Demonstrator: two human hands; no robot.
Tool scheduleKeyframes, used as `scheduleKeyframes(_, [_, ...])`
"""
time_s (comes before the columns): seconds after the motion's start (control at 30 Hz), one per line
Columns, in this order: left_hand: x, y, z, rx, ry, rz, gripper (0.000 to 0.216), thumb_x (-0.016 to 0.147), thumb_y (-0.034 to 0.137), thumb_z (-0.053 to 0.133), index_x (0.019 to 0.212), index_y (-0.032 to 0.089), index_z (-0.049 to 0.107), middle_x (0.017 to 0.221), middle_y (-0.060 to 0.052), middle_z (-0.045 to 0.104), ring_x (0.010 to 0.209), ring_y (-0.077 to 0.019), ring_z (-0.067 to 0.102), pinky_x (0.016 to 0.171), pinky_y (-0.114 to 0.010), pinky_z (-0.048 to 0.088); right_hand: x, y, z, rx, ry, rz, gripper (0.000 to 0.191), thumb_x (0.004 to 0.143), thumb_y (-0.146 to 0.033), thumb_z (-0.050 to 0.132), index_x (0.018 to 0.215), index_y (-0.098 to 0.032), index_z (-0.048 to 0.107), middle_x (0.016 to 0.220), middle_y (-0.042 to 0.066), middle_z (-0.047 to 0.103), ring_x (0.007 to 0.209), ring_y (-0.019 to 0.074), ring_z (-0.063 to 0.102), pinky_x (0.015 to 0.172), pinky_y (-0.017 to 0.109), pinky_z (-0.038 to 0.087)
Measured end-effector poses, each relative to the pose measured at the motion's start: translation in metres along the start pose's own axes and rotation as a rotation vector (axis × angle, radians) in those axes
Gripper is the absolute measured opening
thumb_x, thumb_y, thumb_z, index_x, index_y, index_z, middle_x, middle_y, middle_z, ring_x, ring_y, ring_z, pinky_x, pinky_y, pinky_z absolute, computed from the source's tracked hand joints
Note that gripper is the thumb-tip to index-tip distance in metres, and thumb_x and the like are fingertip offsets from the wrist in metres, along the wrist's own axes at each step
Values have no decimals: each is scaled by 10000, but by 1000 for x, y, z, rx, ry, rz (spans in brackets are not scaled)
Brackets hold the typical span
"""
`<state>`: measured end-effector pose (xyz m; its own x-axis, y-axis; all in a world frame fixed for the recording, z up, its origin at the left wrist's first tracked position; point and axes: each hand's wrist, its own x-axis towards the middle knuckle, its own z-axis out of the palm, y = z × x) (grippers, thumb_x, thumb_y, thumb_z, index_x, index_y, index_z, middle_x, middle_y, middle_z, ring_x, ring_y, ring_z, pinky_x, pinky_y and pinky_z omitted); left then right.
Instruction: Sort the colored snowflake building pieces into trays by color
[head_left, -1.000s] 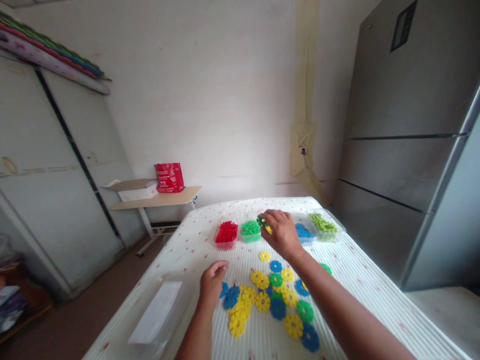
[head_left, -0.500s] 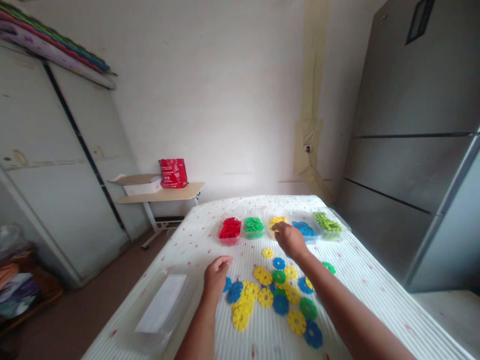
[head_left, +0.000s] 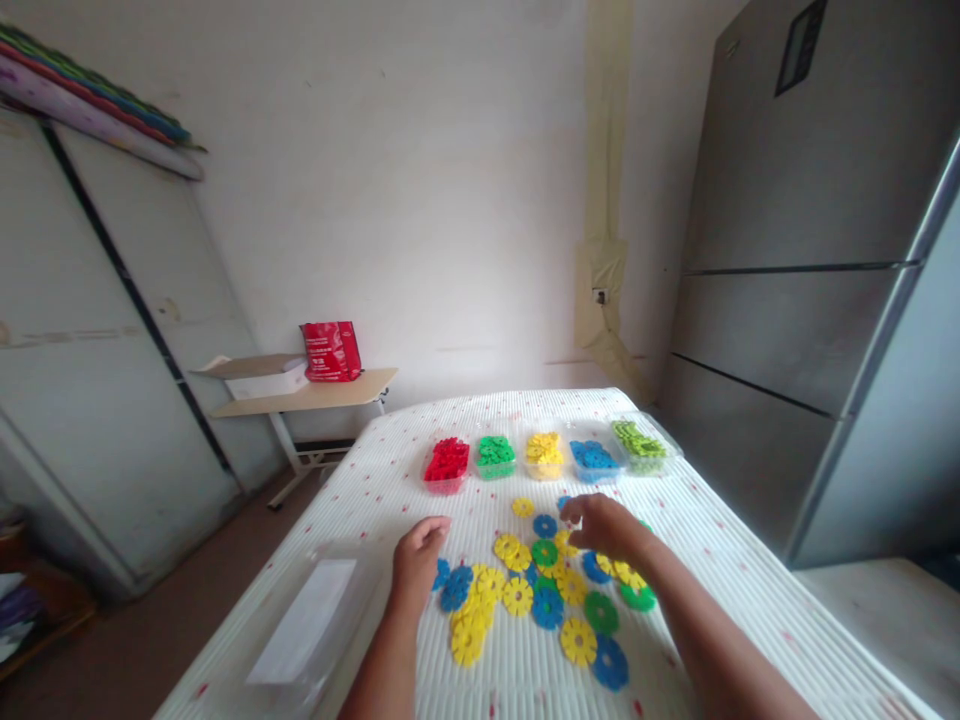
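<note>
Loose snowflake-shaped plastic discs lie in a spread on the table: several yellow discs, blue discs and green discs. My right hand hovers over the far right part of the spread, fingers bent downward and slightly apart, close to a blue disc. No disc shows in it. On the left, my left hand is curled beside the blue discs; what its fingers hold, if anything, is hidden. Behind the spread stand clear tubs of red pieces, green pieces, yellow pieces and blue pieces.
At the far right end of the row sits a larger clear container of light-green pieces. A clear plastic lid or box with a white paper lies on the left. Beyond the table are a side table with a red bag and a grey refrigerator.
My right hand has drawn back from the yellow tub to the loose discs, leaving that tub in full view. My left hand keeps its place by the discs. The camera view has shifted slightly.
</note>
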<state>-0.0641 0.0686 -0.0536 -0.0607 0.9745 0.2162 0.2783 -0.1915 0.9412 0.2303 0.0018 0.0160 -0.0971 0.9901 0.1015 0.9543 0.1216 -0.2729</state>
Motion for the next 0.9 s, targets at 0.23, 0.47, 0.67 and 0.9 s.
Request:
scheduleKeyframes(0.23, [0, -1, 0, -21, 14, -2, 322, 632, 390, 565, 792, 143, 696, 802, -70, 722, 792, -222, 658, 731, -296, 514, 1, -20, 18, -126, -101, 37, 438, 590, -199, 707, 1024, -200, 650, 1063, 108, 645, 958, 272, 610, 746, 314, 455])
scheduleKeyframes(0.47, [0, 2, 1, -16, 18, 5, 295, 625, 380, 564, 761, 155, 698, 754, -55, 719, 767, -214, 660, 724, -291, 512, 6, -26, 5, -173, -3, 67, 267, 703, -230, 581, 959, -178, 638, 974, 99, 638, 889, 229, 612, 715, 281, 430])
scheduleKeyframes(0.67, [0, 2, 1, -11, 9, 10, 291, 642, 359, 544, 782, 153, 696, 748, -51, 713, 758, -211, 654, 732, -302, 507, 35, -52, 11, -171, 92, 24, 284, 790, -266, 487, 1052, -195, 574, 1031, 89, 594, 931, 197, 584, 694, 254, 412])
scheduleKeyframes(0.9, [-1, 1, 1, -14, 16, 15, 291, 644, 354, 544, 789, 151, 692, 753, -52, 710, 770, -211, 652, 725, -298, 507, 60, -66, 35, -212, 32, -14, 244, 726, -218, 551, 956, -182, 624, 944, 113, 650, 919, 242, 586, 676, 301, 411])
